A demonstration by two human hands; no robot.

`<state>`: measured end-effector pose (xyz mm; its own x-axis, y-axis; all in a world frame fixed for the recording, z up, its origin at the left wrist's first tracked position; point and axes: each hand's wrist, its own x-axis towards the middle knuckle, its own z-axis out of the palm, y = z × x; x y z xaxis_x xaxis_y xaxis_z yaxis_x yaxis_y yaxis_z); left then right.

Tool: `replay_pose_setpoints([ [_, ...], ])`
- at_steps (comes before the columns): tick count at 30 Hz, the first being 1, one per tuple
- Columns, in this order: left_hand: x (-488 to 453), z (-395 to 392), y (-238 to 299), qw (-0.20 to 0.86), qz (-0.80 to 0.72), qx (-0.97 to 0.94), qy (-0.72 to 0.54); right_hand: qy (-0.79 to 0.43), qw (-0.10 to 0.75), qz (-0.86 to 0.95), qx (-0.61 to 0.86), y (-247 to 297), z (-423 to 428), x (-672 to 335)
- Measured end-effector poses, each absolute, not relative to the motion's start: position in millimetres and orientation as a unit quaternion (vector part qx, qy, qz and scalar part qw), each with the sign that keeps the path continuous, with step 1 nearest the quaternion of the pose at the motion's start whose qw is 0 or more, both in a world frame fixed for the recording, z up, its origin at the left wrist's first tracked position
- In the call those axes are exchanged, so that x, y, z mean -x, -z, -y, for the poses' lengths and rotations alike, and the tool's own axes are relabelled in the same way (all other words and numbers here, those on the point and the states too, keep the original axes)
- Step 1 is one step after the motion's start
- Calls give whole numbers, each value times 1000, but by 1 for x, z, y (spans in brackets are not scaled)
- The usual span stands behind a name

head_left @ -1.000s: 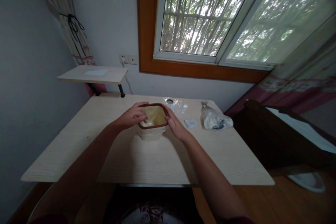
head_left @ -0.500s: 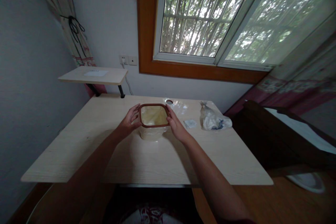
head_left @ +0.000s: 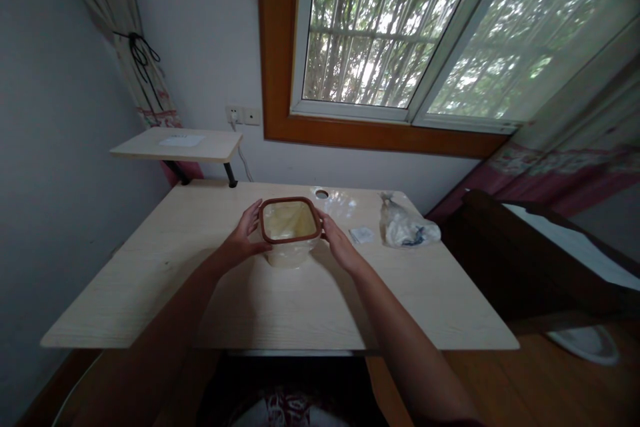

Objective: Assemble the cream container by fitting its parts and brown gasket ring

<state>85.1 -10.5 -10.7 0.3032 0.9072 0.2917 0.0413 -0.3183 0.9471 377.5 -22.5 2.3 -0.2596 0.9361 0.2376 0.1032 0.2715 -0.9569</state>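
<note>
The head-worn camera looks forward and down at the hands (head_left: 241,245), across a desk (head_left: 110,307) toward a window (head_left: 370,33).

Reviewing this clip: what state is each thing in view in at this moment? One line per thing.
Left hand: open, fingers spread, at the container's left side.
Right hand: open, fingers at the container's right side.
Square plastic container: upright, brown rim, no lid on.
Plastic bag: crumpled, lying down.
Curtain: tied back with black cord.
Wall socket: plug inserted.
</note>
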Motion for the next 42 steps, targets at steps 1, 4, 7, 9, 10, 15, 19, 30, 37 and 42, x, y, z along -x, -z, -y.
replay_pose_setpoints([
  [1, -84, 11, 12, 462, -362, -661, -468, -462, 467, 639, 400, 0, 21, -378],
  [4, -82, 12, 13, 469, -372, -656, -459, -469, 493, 610, 406, 5, 16, -379],
  [7, -81, 12, 13, 477, -375, -654, -452, -483, 520, 577, 403, 9, 10, -379],
  [9, -81, 11, 14, 480, -370, -655, -452, -498, 530, 558, 399, 11, 7, -379],
  [10, -80, 11, 15, 481, -367, -655, -452, -506, 530, 553, 396, 12, 6, -379],
  [15, -78, 11, 18, 483, -375, -657, -441, -542, 521, 537, 383, 14, 7, -380],
  [19, -77, 12, 17, 487, -389, -659, -422, -548, 516, 535, 383, 15, 9, -380],
  [30, -69, 14, 11, 497, -386, -639, -443, -390, 551, 578, 459, -10, 16, -393],
  [37, -68, 21, -3, 481, -348, -652, -471, -386, 438, 721, 374, -22, 25, -400],
  [42, -80, 20, 1, 410, -378, -696, -451, -378, 423, 732, 377, -11, 22, -391],
])
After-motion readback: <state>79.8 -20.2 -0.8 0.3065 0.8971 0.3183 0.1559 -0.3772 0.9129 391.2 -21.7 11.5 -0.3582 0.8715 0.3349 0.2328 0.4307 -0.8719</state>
